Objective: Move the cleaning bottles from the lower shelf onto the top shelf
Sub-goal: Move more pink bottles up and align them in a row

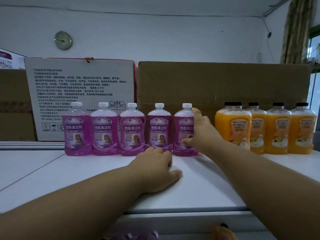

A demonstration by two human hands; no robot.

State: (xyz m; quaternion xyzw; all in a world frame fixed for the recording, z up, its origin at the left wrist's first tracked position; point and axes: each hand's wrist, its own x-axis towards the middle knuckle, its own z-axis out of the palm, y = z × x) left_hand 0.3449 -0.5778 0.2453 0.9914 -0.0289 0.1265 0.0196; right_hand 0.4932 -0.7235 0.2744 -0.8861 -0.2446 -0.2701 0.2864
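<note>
Several purple cleaner bottles with white caps stand in a row on the white top shelf. My right hand grips the rightmost purple bottle from its right side, thumb across the label. My left hand rests flat on the shelf, its fingertips touching the base of the neighbouring purple bottle. Several orange bottles with black caps stand in a row to the right. Below the shelf edge, purple bottle tops and an orange bottle show blurred.
A printed white carton and a brown cardboard box stand right behind the bottles. A gap of shelf lies between the purple and orange rows. A round gauge hangs on the wall; a curtain is at the right.
</note>
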